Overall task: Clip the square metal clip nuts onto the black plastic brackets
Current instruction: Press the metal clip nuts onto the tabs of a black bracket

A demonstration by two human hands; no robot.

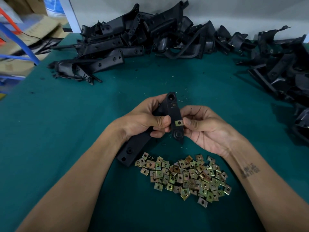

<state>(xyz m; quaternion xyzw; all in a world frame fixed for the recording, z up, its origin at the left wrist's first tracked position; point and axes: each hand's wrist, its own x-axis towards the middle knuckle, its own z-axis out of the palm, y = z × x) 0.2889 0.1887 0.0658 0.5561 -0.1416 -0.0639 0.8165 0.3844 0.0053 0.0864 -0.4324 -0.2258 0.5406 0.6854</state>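
1. The left hand (142, 121) holds a black bracket (173, 114) above the green tabletop (50, 131); its grip is curled round the part, thumb pressed on the front face.
2. The bracket runs from the near left, under the left palm, up to a far end with a round hole between the two hands.
3. A clip nut (178, 123) sits on the bracket's right edge, just above a round boss.
4. The right hand (205, 129) pinches that clip nut; its thumb tip touches the nut's right side, its other fingers curled behind the bracket.
5. A heap of loose nuts (184, 176), brass-yellow squares with centre holes, lies on the tabletop near the person, just below the hands and between the forearms.
6. A pile of brackets (133, 36) lies along the far edge against a pale wall (234, 10); a second pile (284, 64) lies at the far right.
7. The right forearm bears a dark tattoo (250, 170) of small writing, too blurred to read.
8. Cardboard boxes (33, 36) and a blue frame (20, 41) stand beyond the tabletop's far left corner; no print on them can be read.
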